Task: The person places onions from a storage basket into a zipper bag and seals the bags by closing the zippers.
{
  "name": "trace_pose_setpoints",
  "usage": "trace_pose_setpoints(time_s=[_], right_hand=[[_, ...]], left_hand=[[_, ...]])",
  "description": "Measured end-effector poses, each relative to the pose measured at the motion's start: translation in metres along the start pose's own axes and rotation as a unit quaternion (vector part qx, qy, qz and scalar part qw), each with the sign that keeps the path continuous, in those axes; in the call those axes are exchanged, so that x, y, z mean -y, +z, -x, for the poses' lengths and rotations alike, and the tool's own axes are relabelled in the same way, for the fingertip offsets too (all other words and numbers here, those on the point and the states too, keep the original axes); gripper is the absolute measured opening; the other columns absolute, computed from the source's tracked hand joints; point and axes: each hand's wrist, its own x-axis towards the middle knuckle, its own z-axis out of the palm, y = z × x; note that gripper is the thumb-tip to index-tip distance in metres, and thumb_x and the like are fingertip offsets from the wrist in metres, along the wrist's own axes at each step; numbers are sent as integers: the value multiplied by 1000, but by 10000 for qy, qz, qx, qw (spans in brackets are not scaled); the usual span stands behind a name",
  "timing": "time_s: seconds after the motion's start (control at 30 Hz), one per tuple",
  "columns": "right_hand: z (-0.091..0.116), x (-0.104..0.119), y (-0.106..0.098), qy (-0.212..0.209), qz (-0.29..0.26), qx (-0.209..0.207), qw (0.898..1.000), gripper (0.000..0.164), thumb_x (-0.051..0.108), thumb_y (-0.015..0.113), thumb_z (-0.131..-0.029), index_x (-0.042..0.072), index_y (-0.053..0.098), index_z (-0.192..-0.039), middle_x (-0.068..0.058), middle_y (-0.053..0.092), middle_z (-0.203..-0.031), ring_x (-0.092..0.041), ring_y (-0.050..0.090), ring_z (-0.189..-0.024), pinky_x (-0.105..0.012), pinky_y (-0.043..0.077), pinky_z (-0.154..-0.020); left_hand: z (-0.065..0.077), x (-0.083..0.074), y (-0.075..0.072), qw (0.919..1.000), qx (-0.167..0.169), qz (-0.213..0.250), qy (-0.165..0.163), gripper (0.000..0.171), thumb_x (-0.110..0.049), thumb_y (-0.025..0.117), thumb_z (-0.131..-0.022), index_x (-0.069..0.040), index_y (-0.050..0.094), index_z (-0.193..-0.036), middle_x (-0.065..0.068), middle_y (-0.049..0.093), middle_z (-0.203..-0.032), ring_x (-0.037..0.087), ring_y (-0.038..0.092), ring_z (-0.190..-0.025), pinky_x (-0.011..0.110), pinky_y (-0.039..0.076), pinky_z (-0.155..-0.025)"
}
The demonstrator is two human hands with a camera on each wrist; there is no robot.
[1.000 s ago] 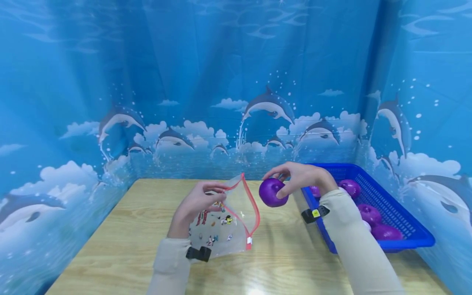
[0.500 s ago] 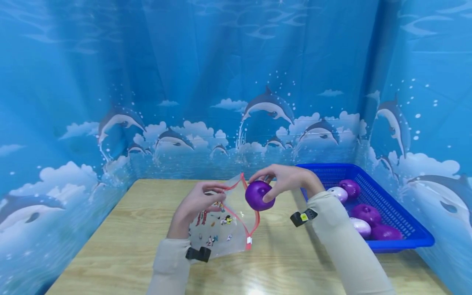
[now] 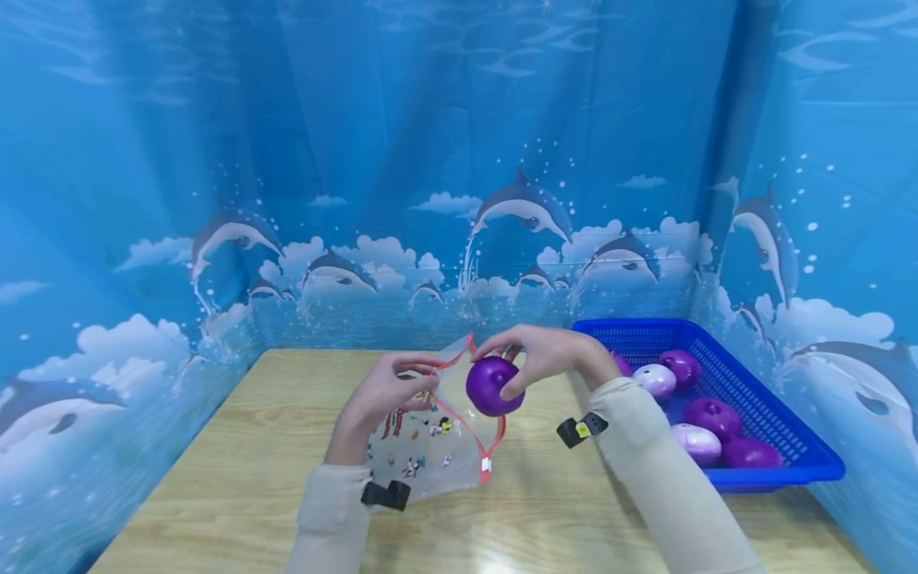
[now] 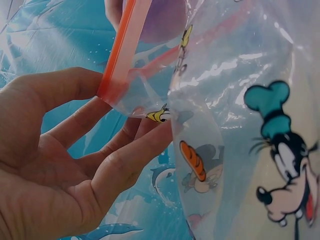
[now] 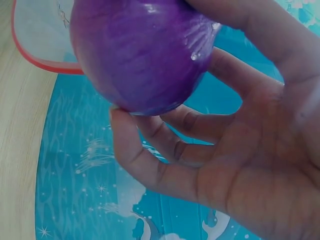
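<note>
My left hand holds a clear zip bag by the side of its mouth. The bag has cartoon prints and a red zip strip, and it gapes toward the right. My right hand grips a round purple onion between thumb and fingers, right at the bag's mouth, where it overlaps the red strip in the head view. In the left wrist view the onion shows through the clear film. The right wrist view has the shiny onion close up, with fingertips against its underside.
At the right a blue plastic basket holds several purple onions and white-and-purple pieces. Under everything is a wood-grain table. Dolphin-print curtains stand around its back and sides.
My right hand has carried the onion left and slightly down, from beside the bag to its mouth. The left hand and the bag stay nearly still.
</note>
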Motion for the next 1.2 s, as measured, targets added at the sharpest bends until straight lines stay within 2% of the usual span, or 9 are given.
trace_pose_setpoints(time_s=[0.4,0.67,1.0,1.2], right_hand=[[-3,3,5,204,52,28,9998,68,24,83,-83,17,58,-146,-7,59,-139,-27,55,-123,-39,61,-93],[-6,5,6,163,48,27,9999,67,24,83,-83,16,59,-144,-10,59,-139,-28,56,-122,-37,60,-93],[-9,7,10,332,114,-34,9994,64,27,85,-83,23,61,-142,-5,60,-137,-25,56,-121,-38,61,-92],[-10,8,13,439,67,-106,9990,66,28,87,-81,24,61,-142,-4,61,-134,-24,57,-119,-35,62,-89]], left_hand=[[-2,2,1,10000,29,4,-8,32,-12,70,-97,-13,71,-128,13,68,-127,24,69,-103,42,67,-86],[-1,1,0,10000,40,79,-26,31,-11,70,-97,-12,71,-128,14,67,-127,24,69,-103,41,67,-86],[0,2,-2,9997,144,108,158,36,-15,69,-99,-6,67,-133,19,66,-130,24,68,-107,43,67,-89],[1,-1,-2,9998,-28,112,180,34,-14,69,-98,-10,69,-131,17,66,-127,24,69,-105,41,67,-87]])
